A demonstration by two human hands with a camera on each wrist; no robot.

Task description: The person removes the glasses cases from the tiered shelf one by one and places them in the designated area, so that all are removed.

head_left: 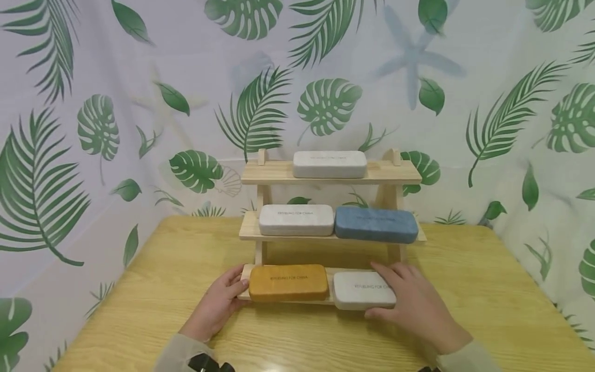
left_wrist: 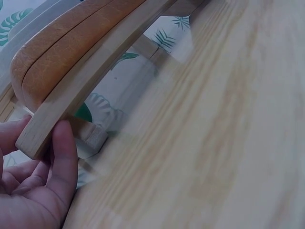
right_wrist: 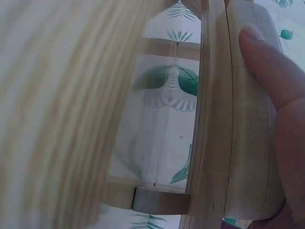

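White case (head_left: 363, 292) on btm shelf (left_wrist: 95, 71), R of orange case (head_left: 288, 283), small gap btwn. R hand (head_left: 411, 305): fingers gripping case; L hand (head_left: 217, 305) pinches shelf's L end. Prob. best: L steadies, R squares case gently, w/o bumping orange.

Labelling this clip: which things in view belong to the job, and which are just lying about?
Job:
- wooden stand; left hand grips its bottom shelf
- bottom white case, held by right hand
- orange case, middle white case, blue case, top white case: untouched but on the stand, so likely included

Surroundings:
- table
- leaf-print cloth behind
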